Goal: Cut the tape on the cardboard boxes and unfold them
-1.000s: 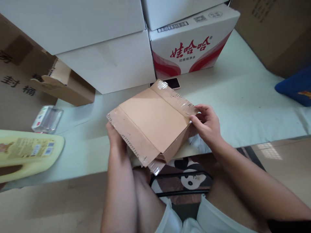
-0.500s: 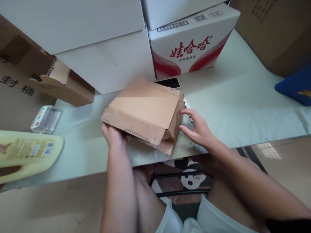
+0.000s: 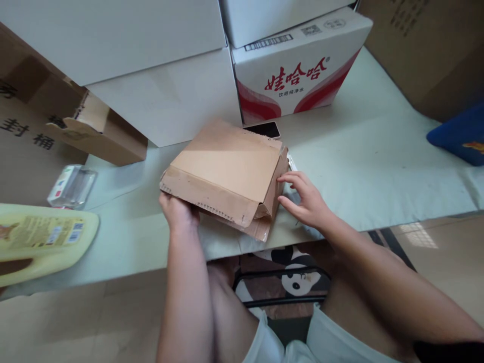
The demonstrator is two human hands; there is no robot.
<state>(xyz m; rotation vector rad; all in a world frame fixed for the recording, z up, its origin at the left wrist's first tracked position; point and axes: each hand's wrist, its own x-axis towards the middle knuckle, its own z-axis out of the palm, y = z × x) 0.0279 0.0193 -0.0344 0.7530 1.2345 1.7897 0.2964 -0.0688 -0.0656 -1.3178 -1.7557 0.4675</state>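
Note:
A flat brown cardboard box point(image 3: 227, 159) is held tilted over the pale green tabletop, its flap at the near right corner standing a little apart. My left hand point(image 3: 179, 212) grips the near left corner, with its fingers hidden beneath the box. At the right side, my right hand point(image 3: 304, 199) has its fingers apart, the fingertips at the box's side face. Behind the box lies a dark phone point(image 3: 266, 129), partly covered. A thin white object point(image 3: 292, 162) shows just past the box's right edge.
White boxes point(image 3: 166, 96) and a red-and-white carton point(image 3: 295, 80) stand at the back. On the left are a small brown box point(image 3: 109, 133), a clear container point(image 3: 77, 186) and a yellow bottle point(image 3: 49, 239). A blue object point(image 3: 459, 136) is at the right.
My right hand's fingers have shifted slightly left along the box's side. The cardboard box has moved very slightly to the right; my left hand keeps its grip.

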